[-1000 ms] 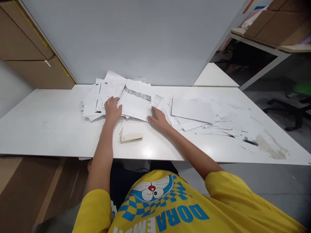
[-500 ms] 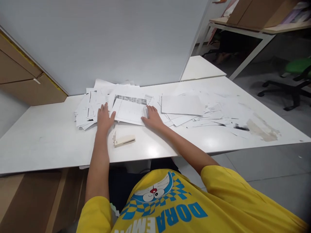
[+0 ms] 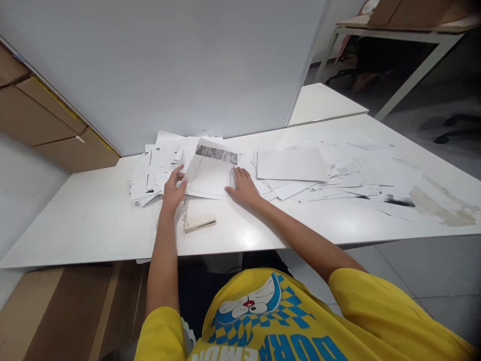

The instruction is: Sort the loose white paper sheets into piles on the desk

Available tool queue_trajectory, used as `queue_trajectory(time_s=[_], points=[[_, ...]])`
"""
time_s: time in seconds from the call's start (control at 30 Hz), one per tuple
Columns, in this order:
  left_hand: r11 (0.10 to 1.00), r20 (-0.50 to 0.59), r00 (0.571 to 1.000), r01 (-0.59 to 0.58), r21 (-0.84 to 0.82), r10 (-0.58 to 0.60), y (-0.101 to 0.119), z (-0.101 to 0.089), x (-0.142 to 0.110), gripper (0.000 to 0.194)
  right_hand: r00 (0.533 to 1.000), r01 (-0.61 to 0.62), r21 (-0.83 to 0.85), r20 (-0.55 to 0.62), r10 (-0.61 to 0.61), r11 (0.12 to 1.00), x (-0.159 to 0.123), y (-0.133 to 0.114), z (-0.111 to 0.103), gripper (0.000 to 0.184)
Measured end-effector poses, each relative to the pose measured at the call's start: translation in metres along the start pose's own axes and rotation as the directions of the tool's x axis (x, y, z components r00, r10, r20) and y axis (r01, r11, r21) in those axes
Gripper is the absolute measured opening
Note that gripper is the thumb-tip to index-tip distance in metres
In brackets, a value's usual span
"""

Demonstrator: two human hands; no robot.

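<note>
My left hand (image 3: 174, 191) has the left edge of the printed sheet (image 3: 211, 175) between thumb and fingers. My right hand (image 3: 245, 188) is at its right edge; can't tell if it grips. Sheet sits between my 2 hands, dark band at far end. Cream stapler (image 3: 200, 223) nearer me on white desk (image 3: 112, 225). Paper pile (image 3: 152, 173) left, blank sheet (image 3: 291, 165) atop loose papers (image 3: 349, 178) right.
</note>
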State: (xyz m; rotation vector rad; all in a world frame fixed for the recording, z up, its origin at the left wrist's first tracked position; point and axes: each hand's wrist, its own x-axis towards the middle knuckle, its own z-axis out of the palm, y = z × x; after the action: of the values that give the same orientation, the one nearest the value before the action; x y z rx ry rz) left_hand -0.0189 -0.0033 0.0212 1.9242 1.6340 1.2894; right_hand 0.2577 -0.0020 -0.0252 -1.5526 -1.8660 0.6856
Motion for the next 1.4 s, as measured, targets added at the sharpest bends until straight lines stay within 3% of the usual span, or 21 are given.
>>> queue_trajectory(time_s=[0.1, 0.2, 0.27, 0.37, 0.47, 0.53, 0.63, 0.7, 0.8, 0.9, 1.2, 1.4], points=[[1.000, -0.008, 1.000, -0.017, 0.012, 0.017, 0.001, -0.002, -0.001, 0.037, 0.990, -0.061, 0.276, -0.107, 0.094, 0.959, 0.006, 0.010, 0.001, 0.095], [1.000, -0.038, 0.999, -0.018, -0.004, 0.018, -0.002, -0.002, 0.001, 0.012, 0.982, -0.102, 0.583, -0.071, 0.176, 0.806, 0.013, 0.016, -0.002, 0.088], [0.995, -0.054, 0.998, 0.002, -0.096, -0.008, -0.005, 0.000, 0.003, 0.007, 0.990, -0.044, 0.738, -0.057, 0.126, 0.674, 0.016, 0.016, -0.007, 0.071], [0.965, -0.033, 0.999, 0.030, -0.259, -0.040, -0.007, 0.007, 0.000, 0.016, 0.972, 0.178, 0.797, -0.234, 0.023, 0.577, 0.016, 0.013, -0.020, 0.055], [0.937, 0.015, 1.000, 0.031, -0.349, -0.028, -0.005, 0.016, -0.011, 0.031, 0.911, 0.349, 0.710, -0.410, -0.043, 0.612, 0.011, 0.009, -0.038, 0.053], [0.913, 0.032, 0.999, 0.035, -0.405, -0.024, -0.002, 0.021, -0.020, 0.042, 0.890, 0.374, 0.627, -0.450, -0.074, 0.683, 0.005, 0.009, -0.048, 0.054], [0.894, 0.044, 0.998, 0.060, -0.444, -0.045, 0.003, 0.026, -0.032, 0.052, 0.904, 0.307, 0.514, -0.420, -0.077, 0.801, -0.012, 0.008, -0.057, 0.052], [0.892, 0.052, 0.998, 0.057, -0.449, -0.038, 0.006, 0.027, -0.036, 0.057, 0.910, 0.282, 0.479, -0.408, -0.074, 0.831, -0.025, 0.006, -0.059, 0.050], [0.892, 0.027, 1.000, 0.004, -0.453, 0.009, 0.010, 0.026, -0.038, 0.058, 0.903, 0.288, 0.453, -0.422, -0.082, 0.844, -0.043, 0.004, -0.060, 0.050], [0.890, 0.012, 0.999, -0.034, -0.454, 0.044, 0.014, 0.024, -0.038, 0.056, 0.925, 0.246, 0.463, -0.374, -0.064, 0.852, -0.053, 0.005, -0.062, 0.052], [0.890, 0.102, 0.993, -0.013, -0.456, 0.066, 0.025, 0.025, -0.039, 0.066, 0.974, 0.151, 0.596, -0.224, -0.018, 0.789, -0.050, 0.012, -0.051, 0.050], [0.876, 0.111, 0.994, 0.060, -0.479, -0.007, 0.014, 0.032, -0.037, 0.076, 0.985, 0.137, 0.457, -0.156, -0.072, 0.879, -0.060, 0.008, -0.044, 0.050]])
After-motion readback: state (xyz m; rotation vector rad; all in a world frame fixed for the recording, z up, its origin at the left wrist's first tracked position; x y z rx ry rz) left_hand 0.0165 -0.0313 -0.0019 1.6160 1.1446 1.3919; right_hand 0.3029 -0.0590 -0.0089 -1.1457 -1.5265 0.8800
